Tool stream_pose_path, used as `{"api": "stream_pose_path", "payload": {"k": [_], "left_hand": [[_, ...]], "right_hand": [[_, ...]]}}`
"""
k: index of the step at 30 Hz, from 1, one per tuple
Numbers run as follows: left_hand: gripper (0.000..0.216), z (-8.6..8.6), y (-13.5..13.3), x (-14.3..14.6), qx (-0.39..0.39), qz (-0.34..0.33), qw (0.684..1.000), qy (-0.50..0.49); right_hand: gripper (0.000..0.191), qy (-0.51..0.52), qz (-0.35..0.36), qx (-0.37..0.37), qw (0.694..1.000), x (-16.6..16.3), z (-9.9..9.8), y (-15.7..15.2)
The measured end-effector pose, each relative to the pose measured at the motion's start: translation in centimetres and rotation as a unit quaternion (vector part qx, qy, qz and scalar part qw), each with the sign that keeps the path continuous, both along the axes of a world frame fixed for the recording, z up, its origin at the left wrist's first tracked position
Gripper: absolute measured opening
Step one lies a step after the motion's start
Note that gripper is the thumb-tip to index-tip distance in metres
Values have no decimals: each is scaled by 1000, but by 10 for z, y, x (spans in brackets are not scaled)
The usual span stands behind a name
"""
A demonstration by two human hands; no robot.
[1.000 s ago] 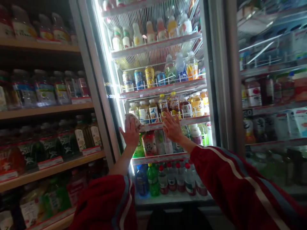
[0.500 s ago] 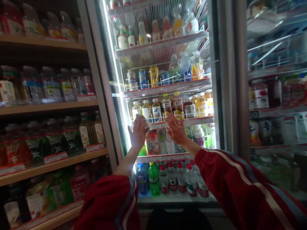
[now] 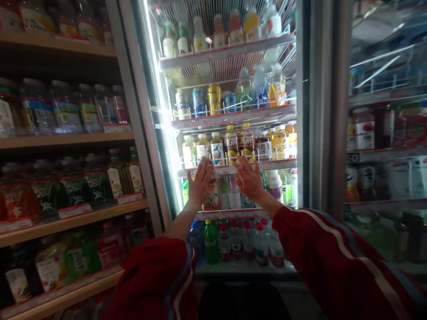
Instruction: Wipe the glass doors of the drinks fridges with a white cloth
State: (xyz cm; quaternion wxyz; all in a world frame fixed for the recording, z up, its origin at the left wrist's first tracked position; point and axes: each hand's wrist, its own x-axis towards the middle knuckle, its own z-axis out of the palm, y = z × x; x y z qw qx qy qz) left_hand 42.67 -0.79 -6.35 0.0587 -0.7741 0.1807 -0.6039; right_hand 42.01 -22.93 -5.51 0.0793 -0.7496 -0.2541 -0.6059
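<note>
My left hand (image 3: pixel 200 180) is up at the cooler's glass door (image 3: pixel 161 142), back of the hand toward me, fingers nearly straight, thumb out to the side, holding a pale cloth (image 3: pixel 212 174). Cloth lies beneath and just beyond those fingers, its edge showing at their tips and right side; most of it hidden. Right hand (image 3: pixel 248 180) well to the right of the cloth, at about its height: fingers spread, nothing seen in it, palm toward the door. Cannot tell whether that palm touches. Behind its fingertips, yellow-capped tea bottles (image 3: pixel 246 141); behind and above the cloth, white-capped bottles (image 3: pixel 216 149). One shelf higher, a gold can (image 3: pixel 214 98) beside a blue can (image 3: pixel 199 102).
</note>
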Motion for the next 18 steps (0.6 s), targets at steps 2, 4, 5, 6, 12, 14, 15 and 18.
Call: {"api": "stream_pose_path", "payload": {"k": [2, 4, 5, 6, 12, 14, 15, 18], "left_hand": [[49, 3, 12, 0, -58, 11, 998, -9], [51, 5, 19, 1, -105, 19, 994, -16], [51, 6, 19, 2, -116, 21, 993, -18], [51, 5, 15, 2, -115, 20, 993, -16], [49, -9, -29, 3, 6, -13, 999, 39], [50, -11, -35, 2, 45, -19, 997, 55], [50, -10, -33, 1, 55, -19, 997, 59], [51, -6, -16, 0, 9, 0, 999, 42]], "right_hand": [[49, 7, 2, 4, 1000, 1, -1, -4], [50, 13, -1, 7, 1000, 1, -3, -9], [51, 16, -3, 8, 1000, 1, -4, -11], [51, 19, -5, 8, 1000, 0, -5, -13], [47, 20, -14, 2, 1000, -2, -7, -9], [45, 17, -18, -3, 1000, -2, -7, -5], [46, 18, -20, -6, 1000, -2, -7, -4], [48, 27, -20, -6, 999, -1, -7, -3]]}}
